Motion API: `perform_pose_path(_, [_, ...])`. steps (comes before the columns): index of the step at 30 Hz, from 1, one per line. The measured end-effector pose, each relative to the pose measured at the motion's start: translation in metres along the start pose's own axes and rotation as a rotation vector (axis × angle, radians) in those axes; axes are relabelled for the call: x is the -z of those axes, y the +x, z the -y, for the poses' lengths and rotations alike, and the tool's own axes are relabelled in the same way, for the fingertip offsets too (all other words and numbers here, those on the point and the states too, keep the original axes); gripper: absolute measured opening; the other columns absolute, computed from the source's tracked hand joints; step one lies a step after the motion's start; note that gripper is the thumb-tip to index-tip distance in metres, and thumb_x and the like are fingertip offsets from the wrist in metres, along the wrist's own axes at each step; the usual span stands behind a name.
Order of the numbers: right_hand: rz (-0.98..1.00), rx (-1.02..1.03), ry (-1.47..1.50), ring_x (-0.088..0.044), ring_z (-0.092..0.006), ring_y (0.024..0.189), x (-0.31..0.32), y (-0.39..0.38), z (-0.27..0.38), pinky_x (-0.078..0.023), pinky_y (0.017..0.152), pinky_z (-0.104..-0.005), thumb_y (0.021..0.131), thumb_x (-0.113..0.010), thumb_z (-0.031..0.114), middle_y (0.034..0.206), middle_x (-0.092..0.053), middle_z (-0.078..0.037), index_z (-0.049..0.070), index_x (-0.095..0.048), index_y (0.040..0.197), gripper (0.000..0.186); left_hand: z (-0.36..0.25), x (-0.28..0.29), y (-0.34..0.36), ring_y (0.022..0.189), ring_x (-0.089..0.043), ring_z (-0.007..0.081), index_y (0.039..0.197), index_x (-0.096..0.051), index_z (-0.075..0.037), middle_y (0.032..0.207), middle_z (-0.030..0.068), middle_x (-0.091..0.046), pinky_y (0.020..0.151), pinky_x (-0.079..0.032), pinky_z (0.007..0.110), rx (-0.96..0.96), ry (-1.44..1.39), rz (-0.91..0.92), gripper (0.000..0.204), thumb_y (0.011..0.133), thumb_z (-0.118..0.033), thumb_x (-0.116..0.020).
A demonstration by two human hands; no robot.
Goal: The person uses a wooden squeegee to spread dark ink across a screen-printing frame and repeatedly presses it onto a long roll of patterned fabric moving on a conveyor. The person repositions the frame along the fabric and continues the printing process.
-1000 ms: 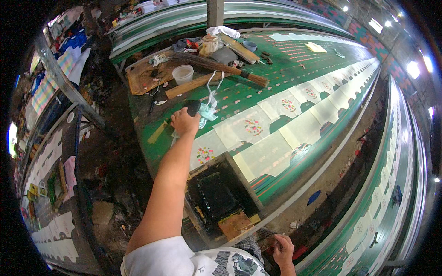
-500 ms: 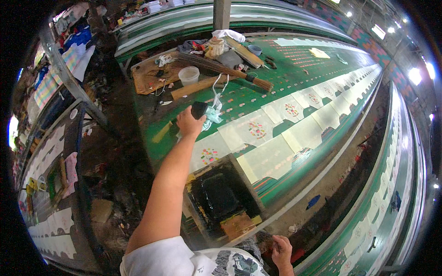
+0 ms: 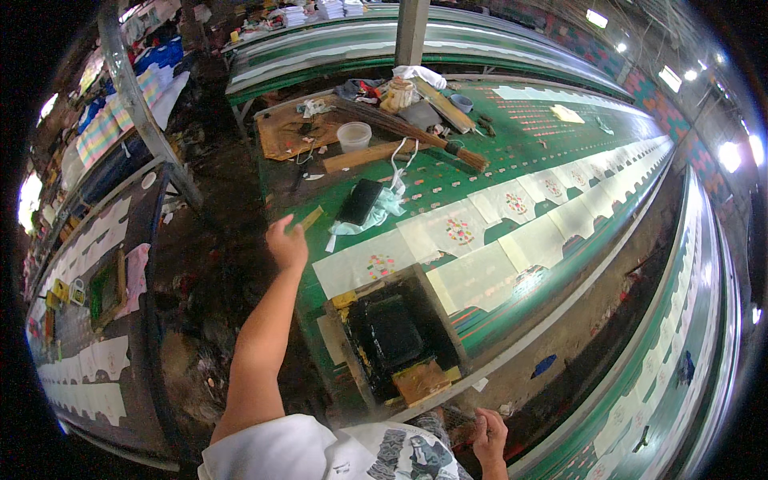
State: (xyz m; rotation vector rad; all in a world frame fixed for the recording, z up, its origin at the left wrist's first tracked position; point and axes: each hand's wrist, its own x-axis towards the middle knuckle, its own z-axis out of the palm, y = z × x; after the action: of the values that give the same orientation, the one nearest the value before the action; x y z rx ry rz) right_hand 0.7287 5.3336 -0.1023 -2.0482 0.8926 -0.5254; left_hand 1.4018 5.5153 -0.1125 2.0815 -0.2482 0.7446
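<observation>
My left hand (image 3: pixel 287 244) is over the left edge of the green table (image 3: pixel 436 180), its fingers apart and nothing seen in them. Just beyond its fingertips lies a narrow yellowish strip (image 3: pixel 312 218); whether they touch it I cannot tell. A black phone-like slab (image 3: pixel 360 202) rests on a crumpled pale-green cloth (image 3: pixel 386 206) with white straps. Low at the right, my right hand (image 3: pixel 490 436) is held near my body with curled fingers; what they hold, if anything, is hidden. Between the hands, a wooden-framed printing screen (image 3: pixel 436 300) with dark ink sits on the table's near end.
Pale cut fabric pieces (image 3: pixel 472 280) run in rows along the table, some printed with colourful motifs. Further back are a straw broom (image 3: pixel 416 136), a plastic tub (image 3: pixel 354 134) and a wooden board (image 3: pixel 292 132). A metal post (image 3: pixel 410 36) rises behind. Another long table (image 3: pixel 640 384) stands right.
My left hand has let go of the black slab, leaving it on the cloth, and drawn back toward the table's left edge. The view has shifted slightly; my right hand stays low.
</observation>
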Motion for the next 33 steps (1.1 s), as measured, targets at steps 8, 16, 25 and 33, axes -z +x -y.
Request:
perform_pose_path(8, [0.033,0.134,0.123,-0.077,-0.0327,0.1,-0.002,0.0,0.013,-0.061,0.09,-0.045,0.123,-0.043,0.05,0.115,-0.081,-0.02,-0.003,-0.084,0.114,0.067,0.061,0.105,-0.032,0.097,-0.078,0.0224,0.116,-0.081,-0.001,0.107,0.0116,-0.082,0.09,-0.062,0.038,0.302,-0.195,-0.025,0.02,0.098,-0.01,-0.084])
perform_pose_path(16, [0.056,0.195,0.036,-0.079,-0.0336,0.099,0.006,0.002,0.029,-0.061,0.089,-0.0434,0.117,-0.06,0.036,0.115,-0.082,-0.019,-0.002,-0.084,0.106,0.046,0.048,0.139,-0.068,0.099,-0.078,0.0227,0.118,-0.081,0.0,0.108,0.0127,-0.082,0.093,-0.061,0.037,0.307,-0.205,0.005,0.019,0.103,-0.011,-0.079])
perform_pose_path(25, [-0.139,0.481,-0.023,-0.078,-0.0283,0.095,0.045,0.086,0.011,-0.062,0.087,-0.0389,0.101,-0.075,-0.005,0.106,-0.081,-0.016,0.0,-0.075,0.103,0.005,-0.002,0.113,-0.075,0.102,-0.078,0.0212,0.119,-0.08,0.0,0.111,0.0119,-0.083,0.095,-0.061,0.037,0.266,-0.258,0.068,0.019,0.105,-0.012,-0.077])
perform_pose_path(33, [-0.072,0.529,0.275,-0.078,-0.0317,0.089,0.03,0.222,0.0,-0.06,0.082,-0.0399,0.09,-0.083,-0.009,0.097,-0.08,-0.015,0.004,-0.07,0.094,0.018,-0.093,0.115,-0.049,0.101,-0.079,0.0194,0.12,-0.08,-0.001,0.113,0.0115,-0.082,0.092,-0.062,0.035,0.088,-0.049,0.087,0.018,0.105,-0.009,-0.077])
